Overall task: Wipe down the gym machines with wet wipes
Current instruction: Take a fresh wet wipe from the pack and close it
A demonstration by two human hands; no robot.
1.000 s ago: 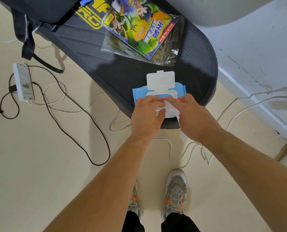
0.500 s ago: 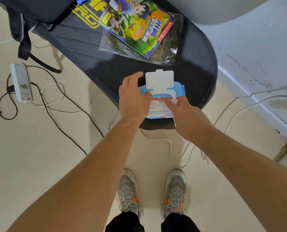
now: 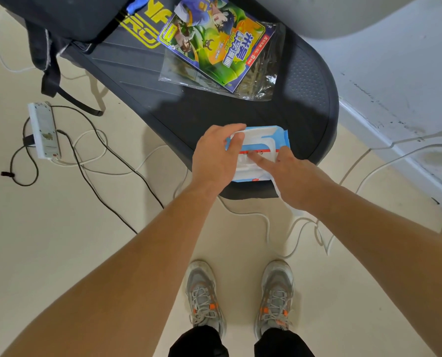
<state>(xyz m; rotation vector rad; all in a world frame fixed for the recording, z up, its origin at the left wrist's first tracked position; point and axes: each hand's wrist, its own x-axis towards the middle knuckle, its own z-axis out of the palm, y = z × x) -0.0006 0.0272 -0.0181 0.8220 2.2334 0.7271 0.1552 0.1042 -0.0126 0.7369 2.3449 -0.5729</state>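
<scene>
Large yellow letters are printed on the dark machine deck (image 3: 142,73); only parts show past the black bag (image 3: 68,16), reading roughly "YF" above "RO". The comic book (image 3: 214,45) in a clear plastic sleeve carries a title in big white Chinese characters on blue along its right edge, tilted and too hard to read with certainty. The wet wipes pack (image 3: 263,148) has a red strip with small print across its front, too small to read.

Blue-and-white wipes pack (image 3: 262,136) with a red stripe; black machine deck (image 3: 240,109) with yellow lettering; green, purple and orange comic (image 3: 214,39); beige floor (image 3: 60,228).
</scene>
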